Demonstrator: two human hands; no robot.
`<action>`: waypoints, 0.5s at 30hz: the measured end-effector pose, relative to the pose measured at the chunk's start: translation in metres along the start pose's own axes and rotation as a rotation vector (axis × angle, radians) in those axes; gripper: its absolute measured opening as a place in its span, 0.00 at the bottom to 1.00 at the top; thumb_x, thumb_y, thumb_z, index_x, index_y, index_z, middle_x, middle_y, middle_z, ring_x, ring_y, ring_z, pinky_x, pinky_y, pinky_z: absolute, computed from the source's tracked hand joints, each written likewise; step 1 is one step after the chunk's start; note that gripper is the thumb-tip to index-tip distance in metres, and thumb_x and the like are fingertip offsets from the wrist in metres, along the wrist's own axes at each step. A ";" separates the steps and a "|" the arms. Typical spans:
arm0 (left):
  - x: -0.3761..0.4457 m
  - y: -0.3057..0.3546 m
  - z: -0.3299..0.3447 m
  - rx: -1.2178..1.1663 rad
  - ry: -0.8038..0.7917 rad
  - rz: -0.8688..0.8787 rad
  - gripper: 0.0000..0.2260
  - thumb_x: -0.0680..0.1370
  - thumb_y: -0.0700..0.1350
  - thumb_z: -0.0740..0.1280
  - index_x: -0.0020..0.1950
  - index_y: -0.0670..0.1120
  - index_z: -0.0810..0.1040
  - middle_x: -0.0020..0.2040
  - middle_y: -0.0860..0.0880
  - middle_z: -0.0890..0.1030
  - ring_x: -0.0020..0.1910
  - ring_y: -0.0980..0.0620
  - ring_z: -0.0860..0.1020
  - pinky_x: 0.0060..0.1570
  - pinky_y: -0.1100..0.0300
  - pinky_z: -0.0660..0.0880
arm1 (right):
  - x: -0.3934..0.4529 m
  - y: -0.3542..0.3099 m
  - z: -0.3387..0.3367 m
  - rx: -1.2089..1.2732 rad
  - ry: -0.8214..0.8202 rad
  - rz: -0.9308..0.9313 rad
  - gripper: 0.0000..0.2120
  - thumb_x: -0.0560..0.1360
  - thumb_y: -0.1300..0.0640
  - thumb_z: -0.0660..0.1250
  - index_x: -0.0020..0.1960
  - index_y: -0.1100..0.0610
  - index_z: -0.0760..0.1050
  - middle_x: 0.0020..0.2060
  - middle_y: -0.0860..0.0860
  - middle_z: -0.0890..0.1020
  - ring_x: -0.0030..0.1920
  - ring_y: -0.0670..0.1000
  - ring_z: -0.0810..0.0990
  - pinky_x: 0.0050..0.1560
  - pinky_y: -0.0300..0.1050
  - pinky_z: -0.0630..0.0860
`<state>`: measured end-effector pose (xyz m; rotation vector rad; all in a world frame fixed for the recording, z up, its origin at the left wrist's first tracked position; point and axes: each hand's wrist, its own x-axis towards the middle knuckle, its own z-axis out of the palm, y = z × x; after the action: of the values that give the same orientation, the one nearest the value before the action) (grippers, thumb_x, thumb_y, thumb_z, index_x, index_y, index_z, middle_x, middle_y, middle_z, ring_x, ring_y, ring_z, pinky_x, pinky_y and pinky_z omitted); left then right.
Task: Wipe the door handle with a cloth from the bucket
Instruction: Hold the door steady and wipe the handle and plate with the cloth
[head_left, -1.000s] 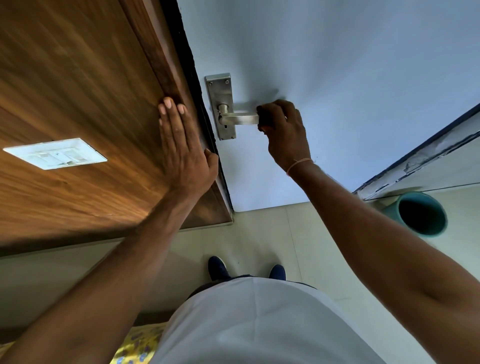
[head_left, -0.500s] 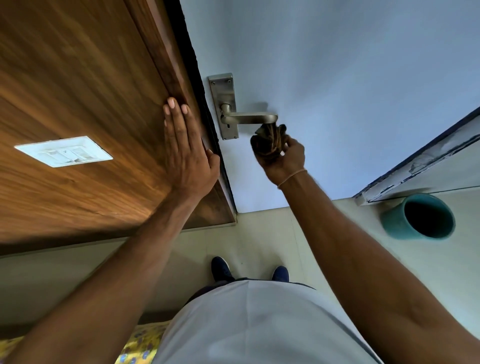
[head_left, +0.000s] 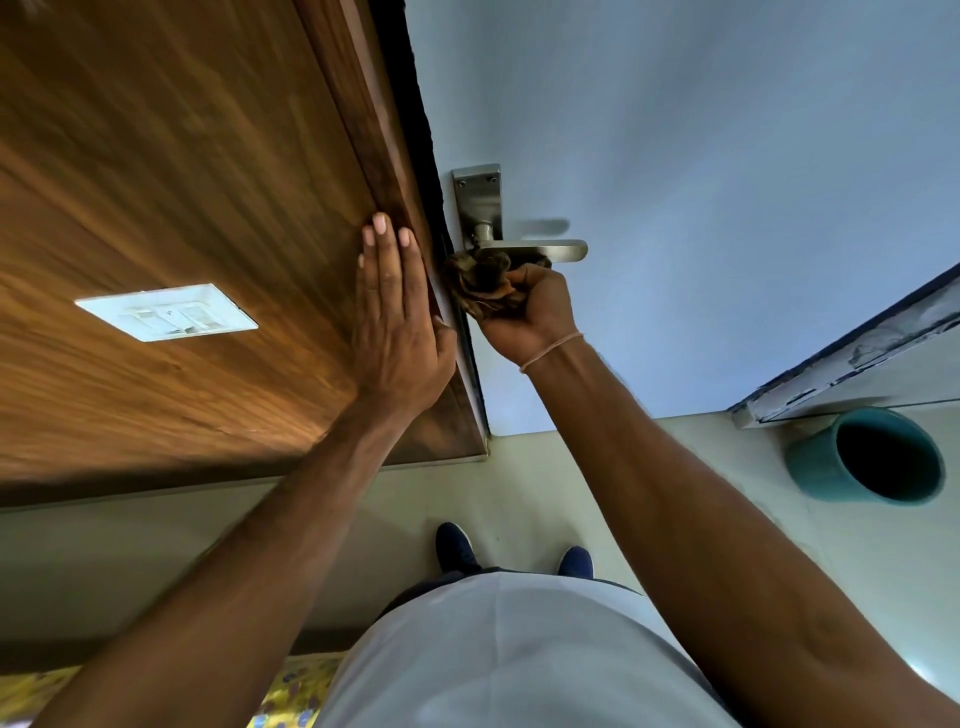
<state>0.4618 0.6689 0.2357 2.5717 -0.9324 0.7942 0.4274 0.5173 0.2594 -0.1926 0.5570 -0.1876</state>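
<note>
A brushed-metal door handle (head_left: 530, 250) projects from its backplate (head_left: 478, 205) on a pale blue door (head_left: 701, 182), its lever running level from the spindle beside the door's edge out to a rounded free end on the right, as a person wipes it with a cloth (head_left: 485, 283); the brown cloth, bunched into a wad, is pressed up against the underside of the lever near the spindle and is touching the metal there, while the outer half of the lever shows bare. The right hand (head_left: 524, 312) is clenched around the cloth from below, palm turned up, a thin band at the wrist, so the lever lies directly above this grip and its long axis leads away to the right of it; any further stroke would likely need to travel that way along the bar. The left hand (head_left: 397, 317) lies flat with fingers together on the wooden panel (head_left: 182, 182) next to the door's edge, holding nothing, seemingly bracing, and though it is close to the backplate, the right is the hand in contact. A white switch plate (head_left: 166, 312) sits on the panel, and a teal bucket (head_left: 865, 457) stands on the tiled floor (head_left: 519, 483) well off to the right, its inside too dark to read
</note>
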 end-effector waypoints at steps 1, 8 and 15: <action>0.000 -0.001 0.000 0.001 0.003 0.004 0.43 0.76 0.40 0.69 0.86 0.35 0.52 0.87 0.33 0.55 0.87 0.34 0.54 0.87 0.41 0.55 | 0.003 -0.004 -0.003 0.018 0.016 -0.030 0.25 0.66 0.68 0.55 0.61 0.63 0.74 0.65 0.64 0.75 0.67 0.63 0.74 0.77 0.63 0.70; 0.001 0.002 0.005 0.000 0.001 -0.010 0.41 0.78 0.42 0.66 0.86 0.34 0.50 0.86 0.31 0.55 0.87 0.33 0.53 0.88 0.43 0.52 | 0.005 0.009 0.006 0.040 0.063 -0.039 0.25 0.70 0.72 0.51 0.63 0.62 0.74 0.53 0.63 0.82 0.58 0.64 0.80 0.54 0.61 0.79; 0.000 0.001 0.008 -0.007 0.003 0.001 0.41 0.77 0.40 0.68 0.86 0.33 0.52 0.86 0.31 0.55 0.87 0.32 0.54 0.87 0.40 0.55 | 0.002 -0.021 -0.007 0.162 0.063 -0.092 0.27 0.65 0.73 0.53 0.59 0.62 0.77 0.76 0.66 0.72 0.77 0.68 0.70 0.70 0.66 0.70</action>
<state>0.4646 0.6650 0.2297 2.5639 -0.9336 0.7934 0.4228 0.4957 0.2572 -0.0546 0.5931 -0.3277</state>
